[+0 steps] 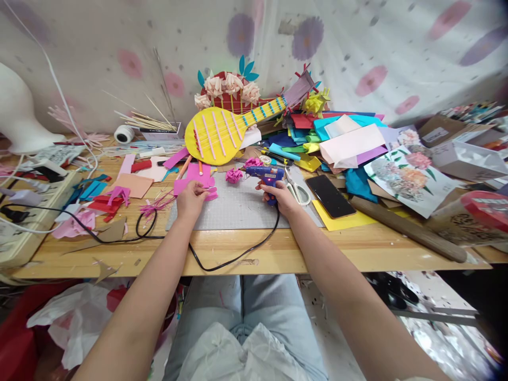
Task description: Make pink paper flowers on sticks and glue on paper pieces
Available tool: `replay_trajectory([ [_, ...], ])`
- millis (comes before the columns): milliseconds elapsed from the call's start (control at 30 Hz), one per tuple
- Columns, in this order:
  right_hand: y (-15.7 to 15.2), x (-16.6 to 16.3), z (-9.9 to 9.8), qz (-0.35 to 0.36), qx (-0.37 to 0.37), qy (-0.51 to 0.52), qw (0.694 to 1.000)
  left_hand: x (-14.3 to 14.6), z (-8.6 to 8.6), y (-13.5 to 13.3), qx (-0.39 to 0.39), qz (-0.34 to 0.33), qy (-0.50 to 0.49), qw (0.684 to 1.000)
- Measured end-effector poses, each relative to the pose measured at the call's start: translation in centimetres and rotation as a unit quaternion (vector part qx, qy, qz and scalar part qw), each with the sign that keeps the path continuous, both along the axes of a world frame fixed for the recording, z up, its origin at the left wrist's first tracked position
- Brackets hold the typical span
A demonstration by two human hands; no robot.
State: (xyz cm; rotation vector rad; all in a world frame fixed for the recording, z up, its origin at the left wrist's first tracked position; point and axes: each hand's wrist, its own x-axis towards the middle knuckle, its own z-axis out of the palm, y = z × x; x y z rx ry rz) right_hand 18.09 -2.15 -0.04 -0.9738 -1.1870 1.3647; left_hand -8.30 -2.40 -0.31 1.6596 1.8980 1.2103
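Note:
My right hand (281, 197) is wrapped round a blue hot glue gun (266, 173), its nozzle pointing left over the grey cutting mat (246, 214). A red light glows on the gun's side. My left hand (191, 200) pinches a small piece of magenta paper (211, 193) at the mat's left side. Behind it lies a larger magenta sheet (197, 172). Crumpled magenta paper flowers (234, 175) sit between my hands, close to the nozzle. White-handled scissors (298, 191) rest just right of my right hand.
A yellow paper lute (216, 135) leans at the back. A black phone (330, 196) and a wooden stick (408, 228) lie to the right. Coloured paper (353, 143) is piled behind them. The glue gun's black cord (234, 260) loops along the front edge; a power strip (32, 222) is left.

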Motion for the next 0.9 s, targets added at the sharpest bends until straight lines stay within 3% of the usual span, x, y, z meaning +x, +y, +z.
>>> replay_trajectory([
  [167, 0.1, 0.0, 0.0, 0.002, 0.000, -0.007, 1.000, 0.3, 0.0, 0.0, 0.009, -0.012, 0.067, 0.998],
  [333, 0.0, 0.1, 0.0, 0.003, 0.000, -0.008, 1.000, 0.2, 0.2, -0.3, 0.043, -0.076, 0.159, 0.983],
  [400, -0.1, 0.0, 0.1, 0.003, 0.000, -0.002, 1.000, 0.0, 0.5, 0.1, 0.041, -0.096, 0.163, 0.981],
  [500, -0.1, 0.0, 0.2, 0.005, -0.006, 0.007, 1.000, -0.5, 1.4, 1.8, 0.033, -0.061, 0.124, 0.990],
  [667, -0.1, 0.0, 0.2, 0.001, -0.020, 0.012, 1.000, 0.0, 3.4, 5.9, -0.068, -0.079, 0.198, 0.975],
  [800, -0.1, 0.0, 0.3, -0.001, -0.026, 0.019, 0.999, 1.2, 4.2, 7.9, -0.181, -0.141, 0.287, 0.930],
  [900, -0.2, 0.0, 0.5, -0.001, -0.029, 0.019, 0.999, 1.7, 4.4, 8.5, -0.217, -0.146, 0.322, 0.910],
])
